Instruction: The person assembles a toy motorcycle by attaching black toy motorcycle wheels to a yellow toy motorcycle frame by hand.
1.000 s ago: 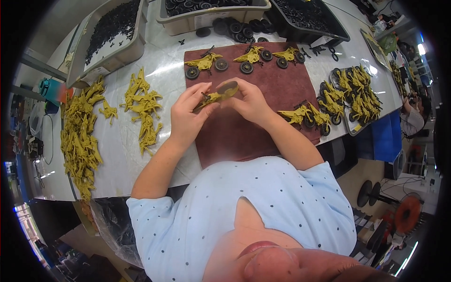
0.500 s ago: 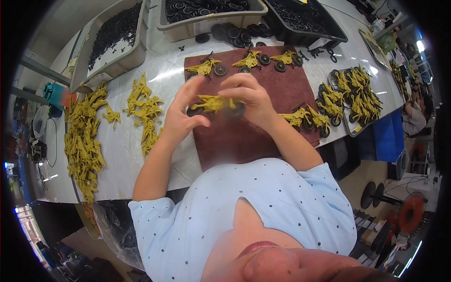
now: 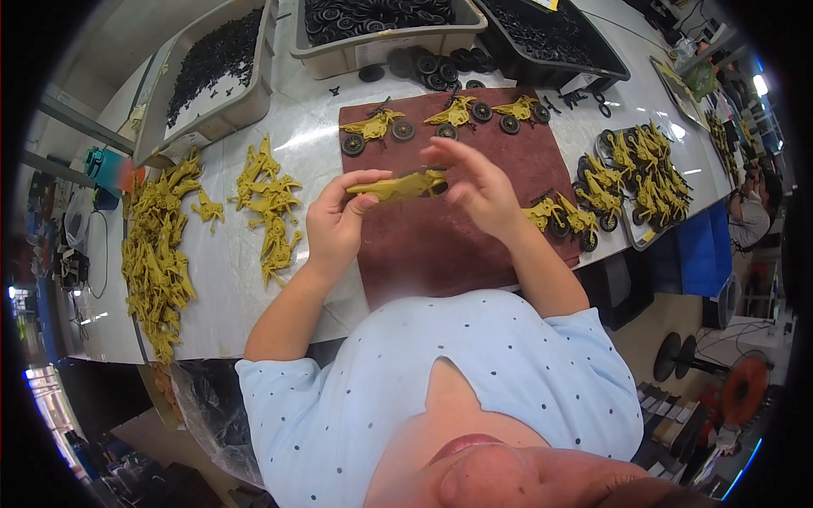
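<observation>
My left hand (image 3: 337, 218) pinches one end of a yellow toy motorcycle (image 3: 398, 186) between thumb and fingers, above the dark red cloth (image 3: 432, 245). The toy lies level across the view, with a dark part at its right end. Beside that end is my right hand (image 3: 487, 193), its fingers apart and curved; whether a fingertip touches the toy I cannot tell. Along the cloth's far edge stand toy motorcycles with black wheels, one of them a yellow motorcycle (image 3: 373, 127) at the left. More wheeled motorcycles (image 3: 555, 213) sit at the cloth's right edge.
Yellow motorcycle bodies lie in a large heap (image 3: 157, 254) and a smaller pile (image 3: 269, 203) at left. Bins of small black parts (image 3: 216, 68), black wheels (image 3: 381, 17) and more black parts (image 3: 542, 38) line the back. A tray (image 3: 644, 233) at right carries piled wheeled motorcycles.
My right hand has opened and shifted right, off the toy's middle. My left hand now grips the toy's left end, and the toy has turned so its wheels mostly no longer show.
</observation>
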The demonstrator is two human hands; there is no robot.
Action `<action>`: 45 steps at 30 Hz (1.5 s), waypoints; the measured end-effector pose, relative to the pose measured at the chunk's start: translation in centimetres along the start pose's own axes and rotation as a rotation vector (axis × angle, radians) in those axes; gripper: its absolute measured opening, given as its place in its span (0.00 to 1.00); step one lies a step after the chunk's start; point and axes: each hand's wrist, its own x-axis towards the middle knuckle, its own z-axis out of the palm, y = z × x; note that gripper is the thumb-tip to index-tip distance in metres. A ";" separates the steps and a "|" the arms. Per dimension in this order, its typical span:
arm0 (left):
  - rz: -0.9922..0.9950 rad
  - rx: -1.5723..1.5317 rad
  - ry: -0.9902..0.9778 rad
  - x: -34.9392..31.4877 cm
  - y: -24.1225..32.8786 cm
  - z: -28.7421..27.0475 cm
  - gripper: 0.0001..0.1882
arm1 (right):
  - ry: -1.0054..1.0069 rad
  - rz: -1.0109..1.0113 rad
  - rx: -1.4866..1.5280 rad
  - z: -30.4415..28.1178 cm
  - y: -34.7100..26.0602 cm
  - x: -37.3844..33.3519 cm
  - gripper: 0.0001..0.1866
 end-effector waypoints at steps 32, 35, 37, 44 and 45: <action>-0.204 1.375 0.105 0.0 0.4 -11.5 0.08 | -0.159 0.287 -0.812 -3.9 -4.4 -1.2 0.19; -0.171 1.205 0.187 0.3 -0.1 -12.7 0.06 | -0.230 0.224 -0.715 -1.8 -4.9 1.2 0.14; -0.142 1.147 0.233 0.6 0.7 -13.0 0.07 | -0.262 0.161 -0.531 -0.1 -4.6 2.6 0.13; -0.259 0.570 0.109 2.6 4.4 -9.0 0.09 | -0.308 0.191 -0.178 5.3 -3.3 6.3 0.17; -0.255 0.563 0.104 3.1 4.8 -7.8 0.09 | -0.314 0.178 -0.197 5.7 -3.2 6.6 0.20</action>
